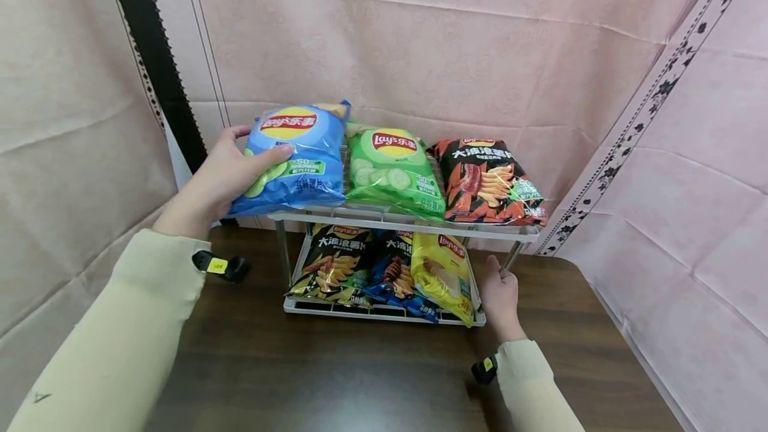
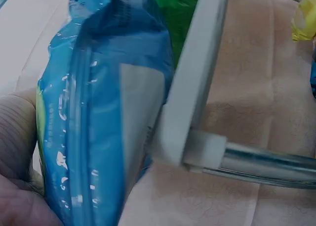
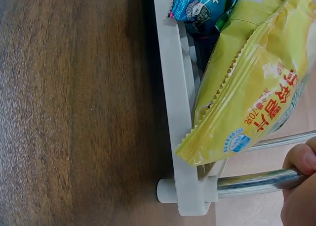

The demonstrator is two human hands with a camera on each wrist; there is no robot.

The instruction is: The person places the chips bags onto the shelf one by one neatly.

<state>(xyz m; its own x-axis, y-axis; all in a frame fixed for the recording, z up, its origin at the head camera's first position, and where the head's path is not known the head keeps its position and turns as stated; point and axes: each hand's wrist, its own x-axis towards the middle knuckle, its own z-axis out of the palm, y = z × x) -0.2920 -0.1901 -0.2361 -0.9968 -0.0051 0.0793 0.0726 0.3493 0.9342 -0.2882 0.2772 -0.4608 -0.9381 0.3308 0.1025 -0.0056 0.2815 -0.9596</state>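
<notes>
My left hand grips a blue bag of chips at its left side, thumb across the front. The bag is over the left end of the upper shelf of a two-tier rack; in the left wrist view the blue bag overlaps the rack's white corner. Lower right, my right hand holds the rack's metal post, fingers curled round it. Beside the blue bag lie a green chip bag and a black-and-red chip bag on the upper shelf.
The lower shelf bears a black chip bag, a dark blue chip bag and a yellow chip bag, whose lower corner overhangs the front rim. The rack stands on a brown wooden table, with pink cloth hanging behind.
</notes>
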